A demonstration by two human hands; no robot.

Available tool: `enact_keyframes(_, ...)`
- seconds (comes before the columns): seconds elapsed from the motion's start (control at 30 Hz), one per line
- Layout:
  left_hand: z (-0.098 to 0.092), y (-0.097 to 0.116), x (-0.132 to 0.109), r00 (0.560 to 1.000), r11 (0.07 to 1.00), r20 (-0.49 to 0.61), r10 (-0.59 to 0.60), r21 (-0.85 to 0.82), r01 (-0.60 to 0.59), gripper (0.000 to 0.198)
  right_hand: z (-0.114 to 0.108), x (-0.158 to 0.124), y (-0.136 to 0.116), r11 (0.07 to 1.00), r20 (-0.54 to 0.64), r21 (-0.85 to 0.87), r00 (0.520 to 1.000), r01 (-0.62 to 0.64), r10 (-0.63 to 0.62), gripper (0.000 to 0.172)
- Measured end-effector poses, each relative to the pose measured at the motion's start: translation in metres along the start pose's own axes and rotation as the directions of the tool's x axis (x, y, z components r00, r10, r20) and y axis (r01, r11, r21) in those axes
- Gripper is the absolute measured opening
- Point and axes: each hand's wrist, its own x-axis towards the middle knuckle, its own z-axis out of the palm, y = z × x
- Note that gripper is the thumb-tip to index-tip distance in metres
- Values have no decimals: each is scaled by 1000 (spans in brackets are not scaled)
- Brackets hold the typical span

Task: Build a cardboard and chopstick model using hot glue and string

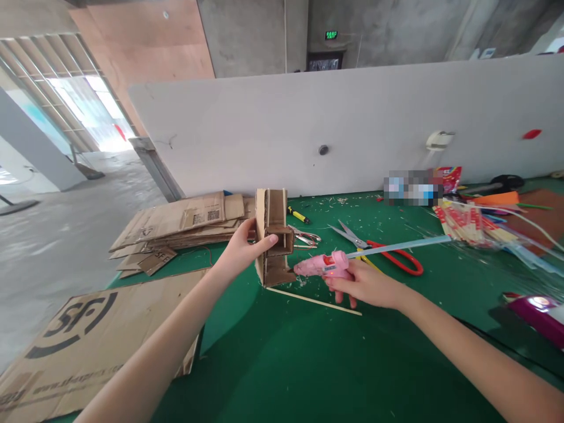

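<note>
My left hand point(243, 249) grips the left side of a small upright cardboard structure point(273, 235) standing on the green table point(282, 364), thumb across its front edge. My right hand point(363, 285) is closed around a pink hot glue gun point(324, 265) with a pale glue stick point(399, 247) sticking out the back. The gun's nozzle touches the lower right part of the cardboard structure. A thin wooden stick point(314, 301) lies on the table just below both.
Flattened cardboard sheets point(176, 226) are stacked at the back left, and a big printed sheet point(83, 346) hangs over the table's left edge. Red-handled scissors point(388, 252), pliers point(306, 238), a yellow screwdriver point(298, 215), packets of sticks point(467, 223) and a purple object point(540, 317) lie to the right. A white partition point(352, 123) stands behind.
</note>
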Motion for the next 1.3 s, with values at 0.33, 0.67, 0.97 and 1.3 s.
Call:
enact_keyframes(0.33,1,-10,1,994,991,108,11,-131,3,84,6,6,12,987,-82,-152,996,-44,32,31)
enact_keyframes(0.67,-4,-13,-2,987,995,141,72,-84,-61,77,11,5,6,977,-98,-212,995,-22,1,32)
enact_keyframes(0.97,-1,-17,-4,989,993,138,59,-112,-44,74,11,7,9,961,-135,-276,989,14,-54,38)
enact_keyframes(1.3,18,-24,4,982,985,94,161,-84,-154,58,7,13,13,932,-180,-362,982,-12,-58,33)
